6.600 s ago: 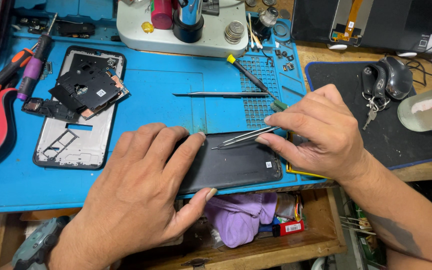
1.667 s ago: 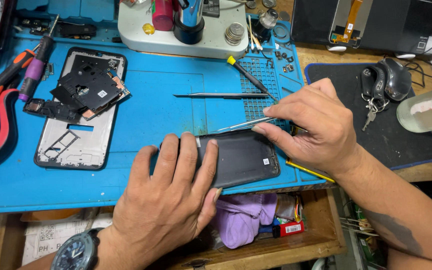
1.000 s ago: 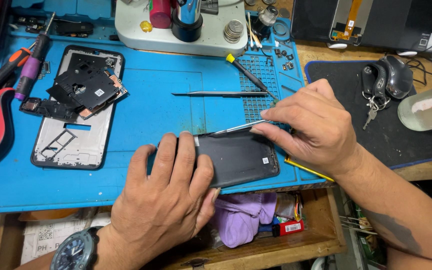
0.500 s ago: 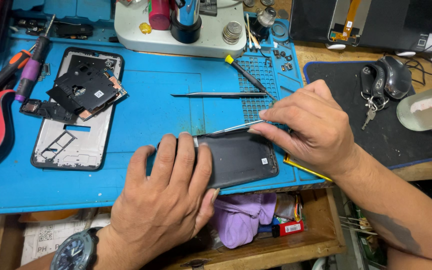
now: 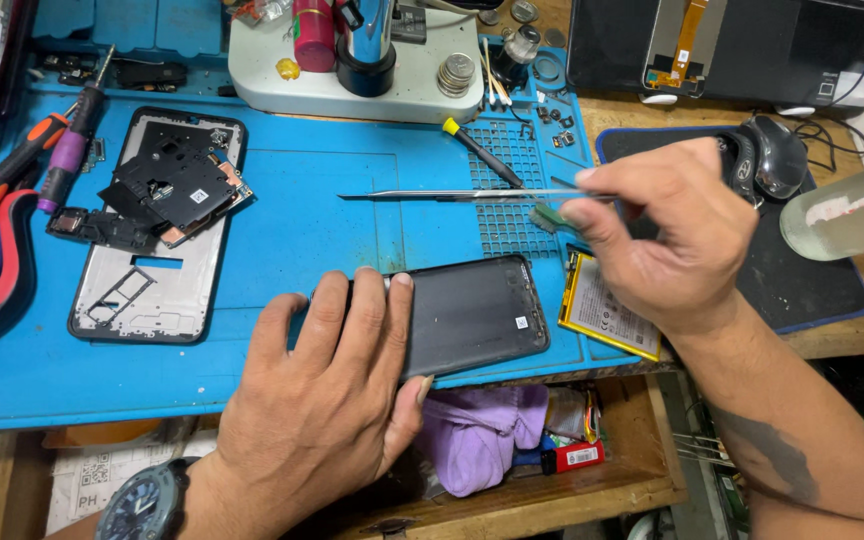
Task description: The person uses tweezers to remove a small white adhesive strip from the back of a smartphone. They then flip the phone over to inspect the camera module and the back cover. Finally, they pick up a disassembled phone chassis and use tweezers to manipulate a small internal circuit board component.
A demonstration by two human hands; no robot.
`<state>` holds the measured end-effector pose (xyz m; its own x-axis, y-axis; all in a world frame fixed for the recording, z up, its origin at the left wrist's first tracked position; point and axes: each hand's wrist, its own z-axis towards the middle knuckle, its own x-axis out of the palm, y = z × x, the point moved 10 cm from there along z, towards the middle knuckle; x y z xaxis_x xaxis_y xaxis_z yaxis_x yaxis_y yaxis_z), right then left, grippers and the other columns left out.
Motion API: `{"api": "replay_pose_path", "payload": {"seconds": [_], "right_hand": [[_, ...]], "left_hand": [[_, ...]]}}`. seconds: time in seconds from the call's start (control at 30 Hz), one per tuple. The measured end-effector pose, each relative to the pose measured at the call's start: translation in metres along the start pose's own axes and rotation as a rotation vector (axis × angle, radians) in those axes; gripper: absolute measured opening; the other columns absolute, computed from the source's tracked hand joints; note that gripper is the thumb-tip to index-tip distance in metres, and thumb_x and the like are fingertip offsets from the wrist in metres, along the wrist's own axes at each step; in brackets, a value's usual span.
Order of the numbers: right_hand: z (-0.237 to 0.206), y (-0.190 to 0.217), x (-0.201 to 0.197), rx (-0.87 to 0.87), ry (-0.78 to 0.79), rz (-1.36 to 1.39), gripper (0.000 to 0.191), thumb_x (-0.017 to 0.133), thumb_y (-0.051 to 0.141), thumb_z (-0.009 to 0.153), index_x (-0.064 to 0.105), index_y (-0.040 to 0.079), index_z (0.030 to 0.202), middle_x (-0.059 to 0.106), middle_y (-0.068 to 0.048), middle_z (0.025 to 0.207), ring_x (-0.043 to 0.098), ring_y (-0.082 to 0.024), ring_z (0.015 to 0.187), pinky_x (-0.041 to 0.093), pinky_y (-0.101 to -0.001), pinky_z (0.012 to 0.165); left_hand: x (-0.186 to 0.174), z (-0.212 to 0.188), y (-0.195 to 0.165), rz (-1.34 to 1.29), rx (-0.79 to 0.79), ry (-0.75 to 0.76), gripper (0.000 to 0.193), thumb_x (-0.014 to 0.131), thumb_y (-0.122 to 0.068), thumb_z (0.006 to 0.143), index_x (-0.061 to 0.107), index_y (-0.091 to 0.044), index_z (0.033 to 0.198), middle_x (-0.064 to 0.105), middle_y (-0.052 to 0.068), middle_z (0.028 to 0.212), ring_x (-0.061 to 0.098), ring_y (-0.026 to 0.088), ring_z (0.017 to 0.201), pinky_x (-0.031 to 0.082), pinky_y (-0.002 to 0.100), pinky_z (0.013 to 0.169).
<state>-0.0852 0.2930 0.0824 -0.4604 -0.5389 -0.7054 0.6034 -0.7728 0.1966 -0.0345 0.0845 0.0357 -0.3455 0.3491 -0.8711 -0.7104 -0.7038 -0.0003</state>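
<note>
Phone [image 5: 472,315] lies under left hand [image 5: 327,400], right hand [image 5: 667,235] lifted beside it

Bright, even overhead light, soft shadows, sharp focus, slight wide-angle bending at edges.

A dark grey phone back [image 5: 472,315] is seen on a bright blue mat [image 5: 332,210] (a purple cloth [image 5: 477,435] below, a yellow-edged battery [image 5: 607,318] beside).

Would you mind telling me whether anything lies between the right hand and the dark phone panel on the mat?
Nothing visible does. The right hand hovers above and to the right of the dark phone panel, with only bare blue mat between them. The left hand presses the panel's left part.
</note>
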Motion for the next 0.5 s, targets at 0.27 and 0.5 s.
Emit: {"api": "replay_pose_path", "payload": {"seconds": [0.27, 0.5], "right_hand": [[-0.025, -0.034, -0.054, 0.102, -0.172, -0.022, 0.024, 0.076, 0.02, 0.112, 0.073, -0.001, 0.124, 0.067, -0.01, 0.103, 0.06, -0.018, 0.086, 0.044, -0.025, 0.074], [-0.006, -0.004, -0.059, -0.045, -0.074, -0.125, 0.016, 0.069, 0.01, 0.112, 0.07, -0.001, 0.124, 0.07, -0.011, 0.107, 0.061, -0.019, 0.09, 0.044, -0.0239, 0.078]], "left_hand": [[-0.006, 0.0, 0.005, -0.08, -0.001, -0.003, 0.063, 0.064, -0.043, 0.088, 0.059, 0.003, 0.13, 0.059, 0.023, 0.127, 0.054, 0.038, 0.115, 0.044, 0.048, 0.09], [-0.016, 0.0, 0.015, -0.081, 0.008, -0.071, 0.075, 0.066, -0.06, 0.087, 0.058, 0.003, 0.129, 0.059, 0.023, 0.126, 0.055, 0.039, 0.112, 0.045, 0.049, 0.089]]}}
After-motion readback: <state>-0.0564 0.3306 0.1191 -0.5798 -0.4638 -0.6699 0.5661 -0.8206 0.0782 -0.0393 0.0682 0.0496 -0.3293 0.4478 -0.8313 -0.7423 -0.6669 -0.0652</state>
